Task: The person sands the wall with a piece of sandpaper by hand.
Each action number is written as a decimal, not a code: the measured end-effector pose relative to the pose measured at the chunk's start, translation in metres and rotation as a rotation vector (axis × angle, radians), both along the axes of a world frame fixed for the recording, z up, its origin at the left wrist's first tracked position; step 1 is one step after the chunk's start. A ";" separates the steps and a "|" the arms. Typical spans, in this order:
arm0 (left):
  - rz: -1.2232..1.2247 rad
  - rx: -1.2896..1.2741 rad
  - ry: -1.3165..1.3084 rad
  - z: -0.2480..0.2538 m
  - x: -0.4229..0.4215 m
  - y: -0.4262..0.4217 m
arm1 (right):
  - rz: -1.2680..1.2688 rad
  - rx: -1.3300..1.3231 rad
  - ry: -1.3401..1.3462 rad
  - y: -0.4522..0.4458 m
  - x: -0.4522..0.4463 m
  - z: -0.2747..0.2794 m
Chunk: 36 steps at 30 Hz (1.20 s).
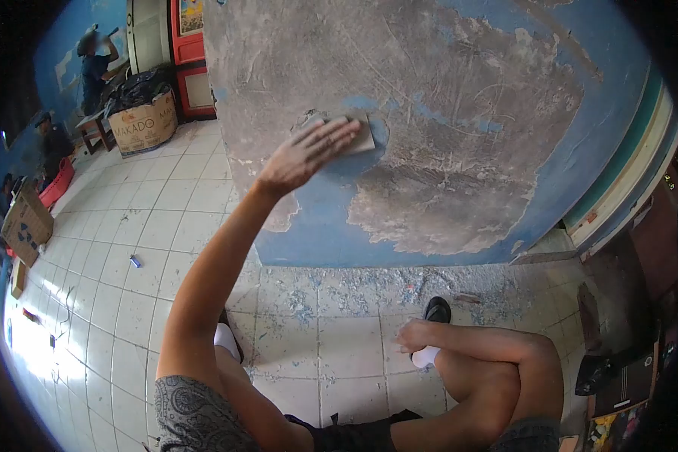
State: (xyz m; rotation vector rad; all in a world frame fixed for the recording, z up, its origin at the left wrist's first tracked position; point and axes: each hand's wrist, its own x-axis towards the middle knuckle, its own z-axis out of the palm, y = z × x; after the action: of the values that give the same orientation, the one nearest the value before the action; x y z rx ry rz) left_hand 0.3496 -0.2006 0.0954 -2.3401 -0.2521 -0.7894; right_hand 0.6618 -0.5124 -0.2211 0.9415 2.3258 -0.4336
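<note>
My left hand (309, 154) lies over a pale flat rectangular piece (363, 137), pressing it against the wall (459, 90). Its fingers are stretched out and close together, pointing right, and the piece shows past the fingertips. Around it the wall is bare grey plaster with patches of blue paint, one of them just below the hand. My right hand (410, 336) hangs beside my right lower leg with its fingers curled; nothing can be made out in it. Paint flakes (339, 290) cover the floor along the wall's foot.
Two people (96, 68) are at the far left near a blue wall. A cardboard box (143, 124) with black bags stands by a red door (188, 53). Another box (27, 224), a red basket (56, 183) and a lighter-like blue item (135, 261) are at left.
</note>
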 end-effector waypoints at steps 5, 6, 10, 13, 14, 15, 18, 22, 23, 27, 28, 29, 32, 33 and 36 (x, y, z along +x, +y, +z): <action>-0.049 -0.083 0.106 -0.037 -0.003 0.002 | 0.034 0.051 0.092 0.003 0.010 -0.012; -0.083 -0.174 0.209 -0.050 -0.003 0.003 | 0.063 0.088 0.162 0.002 0.020 -0.032; 0.042 -0.047 0.209 -0.022 -0.005 -0.001 | -0.001 0.002 -0.015 0.005 0.011 -0.032; 0.128 -0.057 -0.074 0.018 -0.013 -0.005 | 0.050 0.060 0.071 0.003 0.011 -0.025; 0.171 -0.032 -0.049 0.019 -0.014 -0.007 | 0.029 0.020 0.017 0.004 0.009 -0.023; 0.079 -0.139 -0.024 0.014 -0.013 -0.010 | 0.010 -0.018 -0.038 0.008 0.004 -0.019; -0.090 -0.242 0.159 -0.047 -0.007 -0.001 | -0.010 -0.025 -0.033 0.012 0.001 -0.008; 0.088 -0.016 0.182 -0.022 -0.010 -0.002 | -0.021 0.014 0.099 0.005 0.001 -0.002; 0.032 -0.211 0.035 -0.011 -0.009 -0.002 | -0.020 0.012 0.077 0.002 -0.001 -0.001; 0.071 -0.027 0.037 -0.010 -0.012 -0.006 | 0.002 -0.003 0.009 -0.001 -0.004 0.001; 0.057 -0.021 0.048 -0.022 -0.011 -0.004 | 0.000 -0.019 -0.010 0.002 -0.012 0.021; -0.108 -0.160 0.106 -0.042 -0.007 0.003 | 0.000 -0.029 -0.030 0.005 -0.015 0.034; -0.052 -0.153 0.179 -0.049 -0.006 0.003 | -0.006 -0.014 -0.016 0.005 -0.013 0.030; 0.017 -0.041 0.127 -0.036 -0.005 0.004 | -0.011 -0.001 0.011 0.003 -0.013 0.026; 0.076 -0.017 -0.033 0.005 -0.003 -0.003 | -0.011 -0.007 0.036 0.000 -0.008 0.022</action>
State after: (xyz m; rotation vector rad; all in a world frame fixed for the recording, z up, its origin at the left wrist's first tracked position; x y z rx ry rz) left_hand 0.3469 -0.2041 0.1002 -2.3203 -0.3614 -0.7922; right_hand 0.6537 -0.5120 -0.1995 0.9514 2.3512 -0.4668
